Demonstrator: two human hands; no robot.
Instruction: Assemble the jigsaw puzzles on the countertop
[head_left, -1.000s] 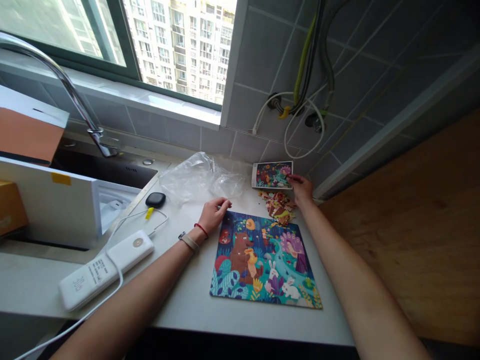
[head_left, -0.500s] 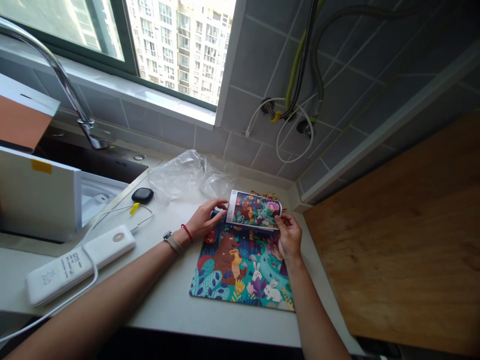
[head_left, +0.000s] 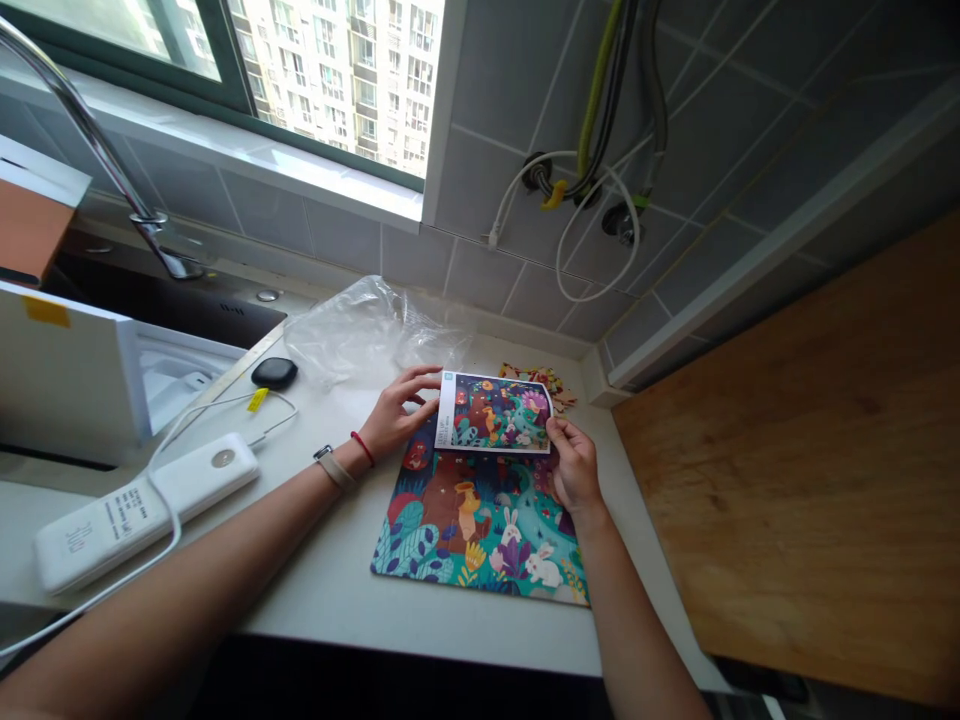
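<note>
Take the puzzle as the centre of your dial, with twelve o'clock pointing away from you: it lies flat on the desk, its forest scene facing up. Your right hand, at two o'clock, has its grip pinched on the picture card, thumb on the front at the card's lower right corner. The card is at twelve o'clock, tilted towards you, overlapping the puzzle's far part in your view and printed with a small version of a similar scene. Your left hand, at half past ten, keeps its grip loosely parted, thumb and forefinger apart, fingertips at the card's left edge; you cannot tell from here whether they press on it. A red band and a watch circle that wrist. Behind the card, at one o'clock, sits a heap of loose pieces, partly hidden from you. A crumpled clear plastic bag spreads at eleven o'clock, and a small black case rests near it at ten. Towards nine you have a white power bank with a white cable running across it. Farther out at ten is the sink, with the tap arching over it.
</note>
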